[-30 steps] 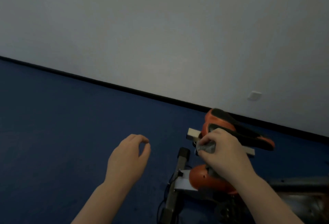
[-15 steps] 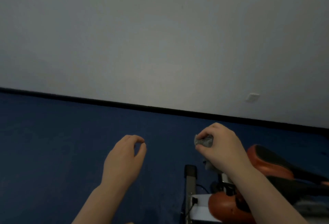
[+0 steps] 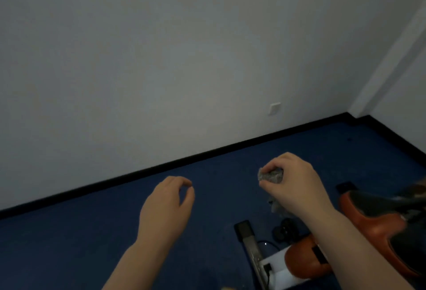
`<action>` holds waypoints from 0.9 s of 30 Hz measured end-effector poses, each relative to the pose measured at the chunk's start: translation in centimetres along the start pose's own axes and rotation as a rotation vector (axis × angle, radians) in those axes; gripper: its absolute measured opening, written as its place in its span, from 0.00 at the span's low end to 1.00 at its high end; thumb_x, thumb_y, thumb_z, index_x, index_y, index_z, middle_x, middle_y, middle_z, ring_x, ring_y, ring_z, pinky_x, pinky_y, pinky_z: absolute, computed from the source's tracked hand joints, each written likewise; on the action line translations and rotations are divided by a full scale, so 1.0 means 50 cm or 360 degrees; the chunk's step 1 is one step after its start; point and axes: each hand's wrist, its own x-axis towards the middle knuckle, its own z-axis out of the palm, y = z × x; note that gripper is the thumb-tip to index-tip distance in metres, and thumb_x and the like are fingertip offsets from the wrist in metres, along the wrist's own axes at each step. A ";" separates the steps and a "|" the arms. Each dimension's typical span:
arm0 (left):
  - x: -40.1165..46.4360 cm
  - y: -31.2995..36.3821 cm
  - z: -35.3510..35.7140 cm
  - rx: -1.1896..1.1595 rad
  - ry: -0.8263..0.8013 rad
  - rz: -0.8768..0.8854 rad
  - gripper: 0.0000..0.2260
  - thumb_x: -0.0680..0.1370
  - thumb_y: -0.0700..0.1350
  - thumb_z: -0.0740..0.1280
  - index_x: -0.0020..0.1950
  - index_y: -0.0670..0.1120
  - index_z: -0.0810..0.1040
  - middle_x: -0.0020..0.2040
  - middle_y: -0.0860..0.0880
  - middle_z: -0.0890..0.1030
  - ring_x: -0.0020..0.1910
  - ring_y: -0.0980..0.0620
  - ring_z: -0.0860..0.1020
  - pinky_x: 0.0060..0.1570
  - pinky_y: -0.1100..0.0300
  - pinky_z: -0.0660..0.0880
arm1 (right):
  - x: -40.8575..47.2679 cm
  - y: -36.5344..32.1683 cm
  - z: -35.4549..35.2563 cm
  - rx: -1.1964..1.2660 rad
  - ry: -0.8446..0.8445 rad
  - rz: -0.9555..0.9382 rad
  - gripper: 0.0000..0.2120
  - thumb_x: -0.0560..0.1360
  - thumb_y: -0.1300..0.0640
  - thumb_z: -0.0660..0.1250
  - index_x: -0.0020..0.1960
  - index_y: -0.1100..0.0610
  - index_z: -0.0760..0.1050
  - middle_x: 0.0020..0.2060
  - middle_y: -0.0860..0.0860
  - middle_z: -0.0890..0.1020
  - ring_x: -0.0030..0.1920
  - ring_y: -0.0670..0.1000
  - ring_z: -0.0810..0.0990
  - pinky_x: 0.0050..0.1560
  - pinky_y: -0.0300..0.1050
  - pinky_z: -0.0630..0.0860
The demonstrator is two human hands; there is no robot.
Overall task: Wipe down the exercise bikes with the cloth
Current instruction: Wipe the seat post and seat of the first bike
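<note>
An orange and black exercise bike fills the lower right corner, its black saddle at the right edge and its grey base bar reaching toward the floor's middle. My right hand hovers above and left of the bike, closed around a crumpled grey cloth; a scrap of the cloth hangs below the palm. It does not touch the bike. My left hand floats over the blue floor to the left, fingers loosely curled with a gap between thumb and forefinger, holding nothing.
Blue carpet covers the floor up to a black skirting board under a pale wall. A white wall plate sits low on the wall. The room's corner lies at the right.
My right hand has lifted the cloth off the bike's saddle area and now holds it in the air. The view has swung, so the bike sits lower and farther right.
</note>
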 end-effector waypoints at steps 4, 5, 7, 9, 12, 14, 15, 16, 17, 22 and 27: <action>0.125 0.007 0.043 -0.0015 -0.0086 0.0164 0.09 0.78 0.53 0.60 0.55 0.56 0.75 0.51 0.62 0.74 0.51 0.61 0.74 0.46 0.62 0.71 | 0.074 0.033 0.015 -0.0045 0.0055 0.0159 0.07 0.64 0.52 0.75 0.37 0.44 0.77 0.41 0.40 0.75 0.44 0.42 0.74 0.40 0.37 0.67; 0.161 0.009 0.057 -0.0007 -0.0109 0.0206 0.10 0.78 0.53 0.59 0.55 0.55 0.75 0.52 0.61 0.74 0.51 0.61 0.74 0.46 0.62 0.72 | 0.100 0.042 0.020 -0.0037 0.0079 0.0194 0.07 0.65 0.52 0.75 0.36 0.44 0.77 0.41 0.41 0.76 0.44 0.42 0.75 0.40 0.37 0.68; 0.237 0.015 0.081 0.0003 -0.0151 0.0261 0.10 0.78 0.53 0.59 0.56 0.54 0.76 0.54 0.60 0.75 0.53 0.60 0.74 0.49 0.60 0.73 | 0.157 0.058 0.026 -0.0012 0.0101 0.0251 0.07 0.65 0.53 0.75 0.36 0.44 0.77 0.41 0.41 0.76 0.44 0.42 0.75 0.40 0.37 0.68; 0.312 0.029 0.100 -0.0010 -0.0198 0.0299 0.10 0.78 0.53 0.59 0.56 0.55 0.76 0.54 0.59 0.76 0.52 0.60 0.74 0.49 0.60 0.73 | 0.207 0.073 0.027 0.0019 0.0121 0.0313 0.07 0.65 0.52 0.75 0.36 0.44 0.77 0.41 0.40 0.76 0.43 0.41 0.74 0.38 0.35 0.68; 0.428 0.061 0.129 -0.0008 -0.0188 0.0410 0.10 0.77 0.53 0.59 0.55 0.54 0.76 0.53 0.59 0.77 0.49 0.61 0.73 0.45 0.63 0.69 | 0.276 0.100 0.018 0.0006 0.0166 0.0418 0.07 0.66 0.52 0.75 0.36 0.44 0.77 0.41 0.40 0.75 0.43 0.42 0.74 0.39 0.36 0.69; 0.495 0.082 0.145 -0.0031 -0.0211 0.0469 0.10 0.77 0.53 0.59 0.55 0.54 0.76 0.52 0.59 0.76 0.48 0.61 0.73 0.43 0.63 0.67 | 0.318 0.115 0.009 -0.0034 0.0186 0.0497 0.06 0.66 0.52 0.74 0.37 0.45 0.77 0.41 0.41 0.75 0.44 0.43 0.74 0.42 0.40 0.71; 0.525 0.089 0.153 -0.0043 -0.0236 0.0496 0.10 0.77 0.53 0.59 0.55 0.54 0.77 0.52 0.59 0.76 0.48 0.61 0.73 0.43 0.63 0.66 | 0.336 0.120 0.004 -0.0041 0.0192 0.0537 0.06 0.66 0.52 0.74 0.37 0.45 0.77 0.42 0.41 0.75 0.45 0.43 0.74 0.43 0.40 0.72; 0.556 0.093 0.163 -0.0044 -0.0266 0.0520 0.10 0.77 0.53 0.60 0.55 0.54 0.77 0.52 0.58 0.77 0.48 0.61 0.73 0.42 0.63 0.66 | 0.354 0.124 -0.001 -0.0047 0.0199 0.0574 0.06 0.66 0.52 0.74 0.37 0.44 0.77 0.42 0.41 0.75 0.45 0.43 0.74 0.43 0.40 0.72; 0.588 0.096 0.172 -0.0033 -0.0300 0.0537 0.10 0.77 0.53 0.60 0.55 0.54 0.76 0.52 0.58 0.77 0.48 0.60 0.73 0.42 0.63 0.66 | 0.373 0.127 -0.004 -0.0054 0.0211 0.0608 0.06 0.66 0.51 0.74 0.37 0.43 0.77 0.42 0.40 0.75 0.45 0.42 0.74 0.43 0.40 0.71; 0.774 0.139 0.237 -0.0064 -0.0455 0.0672 0.12 0.78 0.52 0.59 0.58 0.52 0.76 0.56 0.54 0.77 0.54 0.55 0.75 0.49 0.58 0.72 | 0.488 0.154 -0.017 -0.0089 0.0397 0.0789 0.07 0.66 0.51 0.74 0.36 0.43 0.77 0.41 0.40 0.75 0.44 0.41 0.74 0.40 0.37 0.68; 0.966 0.193 0.296 -0.0072 -0.0646 0.0964 0.13 0.78 0.53 0.59 0.60 0.52 0.75 0.57 0.55 0.77 0.55 0.55 0.75 0.51 0.58 0.72 | 0.568 0.165 -0.023 -0.0106 0.0620 0.1086 0.07 0.65 0.54 0.75 0.36 0.45 0.77 0.40 0.42 0.76 0.43 0.42 0.75 0.43 0.40 0.72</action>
